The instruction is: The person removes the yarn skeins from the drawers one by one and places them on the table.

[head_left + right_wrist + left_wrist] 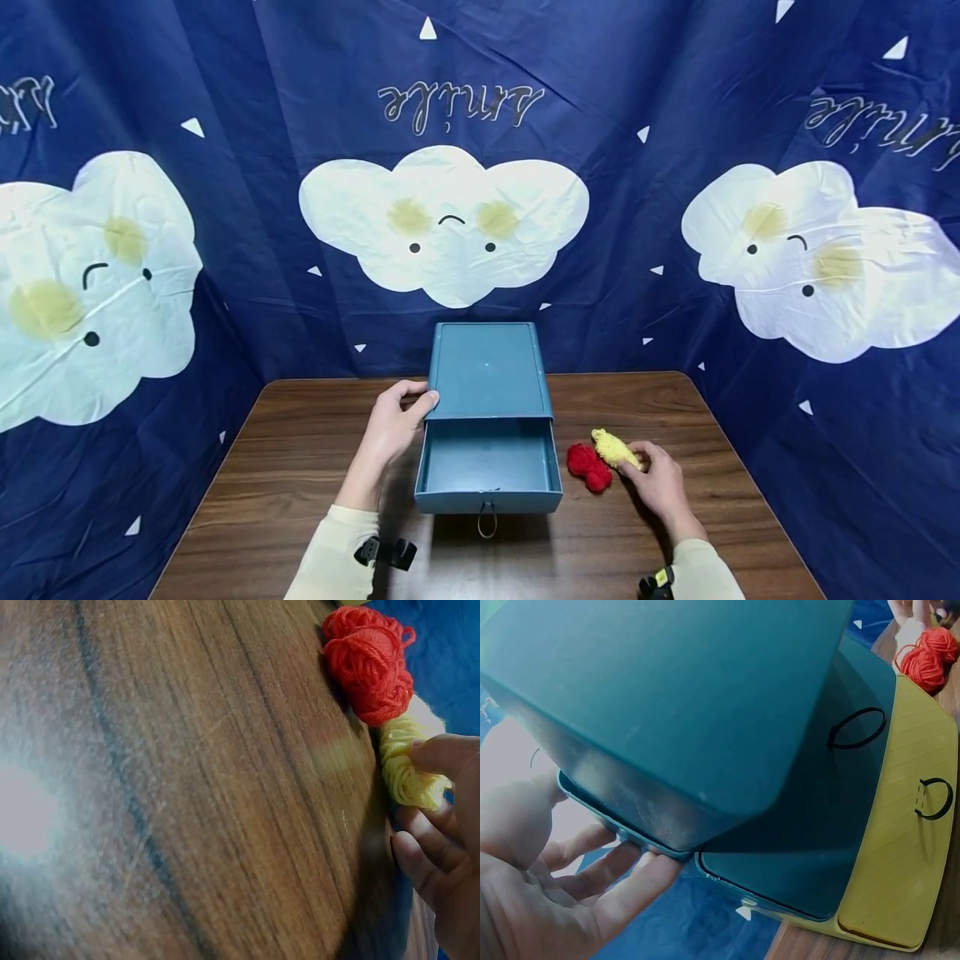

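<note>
A blue-green drawer cabinet (487, 367) stands at the back middle of the table, its top drawer (489, 502) pulled out. My left hand (397, 417) rests against the cabinet's left side near the front corner, thumb at the top edge. In the left wrist view its fairly straight fingers (641, 881) touch the frame beside the drawer. To the right of the cabinet, my right hand (660, 482) pinches one end of a yellow yarn skein (611, 447) between thumb and fingers. A red yarn skein (590, 467) lies against the yellow one, on its left.
Below the pulled-out drawer, the left wrist view shows a closed dark teal drawer (795, 862) and a yellow drawer (900, 810), each with a black loop pull. A loop (487, 523) hangs from the top drawer's front. Blue cloud-printed cloth (600, 333) surrounds the wooden table (300, 467).
</note>
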Available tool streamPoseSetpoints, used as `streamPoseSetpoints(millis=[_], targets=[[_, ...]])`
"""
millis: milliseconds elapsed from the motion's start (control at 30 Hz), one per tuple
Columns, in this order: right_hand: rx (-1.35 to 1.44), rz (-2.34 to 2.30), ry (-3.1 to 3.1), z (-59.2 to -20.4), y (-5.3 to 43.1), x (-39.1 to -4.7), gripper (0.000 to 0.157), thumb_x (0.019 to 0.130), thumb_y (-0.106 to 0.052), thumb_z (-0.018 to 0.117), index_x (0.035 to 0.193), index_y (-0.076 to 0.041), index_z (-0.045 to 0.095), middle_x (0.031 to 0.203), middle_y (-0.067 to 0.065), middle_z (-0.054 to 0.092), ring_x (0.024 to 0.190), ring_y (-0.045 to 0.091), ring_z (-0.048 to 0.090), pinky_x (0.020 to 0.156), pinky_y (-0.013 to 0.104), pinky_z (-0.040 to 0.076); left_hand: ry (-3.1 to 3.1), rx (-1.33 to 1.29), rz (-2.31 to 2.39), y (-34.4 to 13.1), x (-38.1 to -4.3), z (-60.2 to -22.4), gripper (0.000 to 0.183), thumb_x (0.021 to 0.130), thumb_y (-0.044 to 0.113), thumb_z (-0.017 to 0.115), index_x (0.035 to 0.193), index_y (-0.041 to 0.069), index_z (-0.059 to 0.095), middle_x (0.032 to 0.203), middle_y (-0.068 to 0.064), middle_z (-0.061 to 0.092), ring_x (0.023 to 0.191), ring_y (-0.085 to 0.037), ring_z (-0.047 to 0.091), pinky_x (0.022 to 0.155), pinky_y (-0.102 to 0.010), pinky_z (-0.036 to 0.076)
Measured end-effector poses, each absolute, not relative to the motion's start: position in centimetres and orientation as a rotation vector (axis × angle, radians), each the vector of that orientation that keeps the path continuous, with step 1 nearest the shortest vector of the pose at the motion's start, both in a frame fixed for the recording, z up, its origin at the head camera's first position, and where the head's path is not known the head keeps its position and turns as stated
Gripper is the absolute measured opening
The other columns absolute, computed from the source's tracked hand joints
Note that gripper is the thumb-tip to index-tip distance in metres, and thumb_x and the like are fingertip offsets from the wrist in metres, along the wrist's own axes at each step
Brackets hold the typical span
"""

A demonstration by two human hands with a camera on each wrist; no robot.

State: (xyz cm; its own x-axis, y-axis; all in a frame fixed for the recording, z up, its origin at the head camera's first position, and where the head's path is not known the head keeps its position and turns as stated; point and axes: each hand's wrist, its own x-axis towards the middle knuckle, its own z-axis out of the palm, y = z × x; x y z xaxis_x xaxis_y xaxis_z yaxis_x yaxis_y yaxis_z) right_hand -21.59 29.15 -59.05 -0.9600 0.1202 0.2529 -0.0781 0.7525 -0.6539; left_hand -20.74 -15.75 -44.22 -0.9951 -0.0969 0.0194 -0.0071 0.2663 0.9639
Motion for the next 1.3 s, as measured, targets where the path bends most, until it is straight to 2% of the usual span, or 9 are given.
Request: streamPoseSetpoints(millis=[167, 300, 467, 867, 1100, 1300], targets=[[-0.128, 1.041, -2.681, -59.2, 29.4, -21.5, 0.024, 0.084, -0.017, 0.084, 0.102, -0.008, 0.072, 0.087, 0.002, 0.069, 0.074, 0.004, 0.056, 0.070, 0.022, 0.045, -2.437, 0.100, -1.865, -15.7, -20.8, -44.2, 0.040, 0.100, 0.026, 0.069, 0.131, 0.001, 0.065, 0.118, -0.020, 0.070, 0.092, -0.018, 0.068, 0.077, -0.038, 0.063], [-0.142, 1.041, -2.677, -59.3, 29.7, -21.3, 0.025, 0.083, -0.016, 0.084, 0.103, -0.007, 0.072, 0.089, 0.004, 0.070, 0.075, 0.005, 0.056, 0.070, 0.023, 0.046, -2.450, 0.107, -1.853, -15.8, -20.9, -44.2, 0.040, 0.100, 0.026, 0.069, 0.131, 0.001, 0.065, 0.117, -0.020, 0.070, 0.090, -0.017, 0.067, 0.076, -0.039, 0.063], [-0.134, 1.035, -2.675, -59.3, 29.8, -21.1, 0.026, 0.084, -0.016, 0.083, 0.105, -0.006, 0.072, 0.089, 0.004, 0.069, 0.076, 0.008, 0.057, 0.069, 0.023, 0.046, -2.449, 0.110, -1.856, -15.8, -20.9, -44.2, 0.040, 0.100, 0.026, 0.069, 0.131, 0.001, 0.065, 0.117, -0.020, 0.070, 0.090, -0.017, 0.068, 0.072, -0.034, 0.062], [-0.130, 1.011, -2.662, -59.4, 29.8, -20.7, 0.026, 0.083, -0.016, 0.084, 0.105, -0.006, 0.072, 0.091, 0.005, 0.069, 0.076, 0.007, 0.057, 0.070, 0.023, 0.047, -2.441, 0.118, -1.857, -15.7, -20.9, -44.3, 0.038, 0.100, 0.023, 0.068, 0.130, 0.001, 0.065, 0.119, -0.021, 0.069, 0.093, -0.018, 0.068, 0.075, -0.034, 0.062], [-0.082, 1.000, -2.670, -59.2, 30.3, -19.9, 0.031, 0.082, -0.016, 0.085, 0.107, -0.005, 0.071, 0.093, 0.008, 0.068, 0.076, 0.012, 0.059, 0.068, 0.023, 0.046, -2.448, 0.119, -1.865, -15.6, -21.0, -44.5, 0.039, 0.100, 0.025, 0.069, 0.130, 0.001, 0.065, 0.117, -0.020, 0.070, 0.092, -0.017, 0.068, 0.076, -0.037, 0.062], [-0.076, 1.020, -2.690, -58.9, 30.7, -19.6, 0.037, 0.084, -0.023, 0.086, 0.112, -0.006, 0.069, 0.099, 0.011, 0.068, 0.076, 0.008, 0.060, 0.068, 0.023, 0.048, -2.451, 0.111, -1.855, -15.8, -21.0, -44.4, 0.040, 0.100, 0.027, 0.068, 0.131, 0.002, 0.065, 0.116, -0.021, 0.070, 0.092, -0.019, 0.068, 0.078, -0.043, 0.063]])
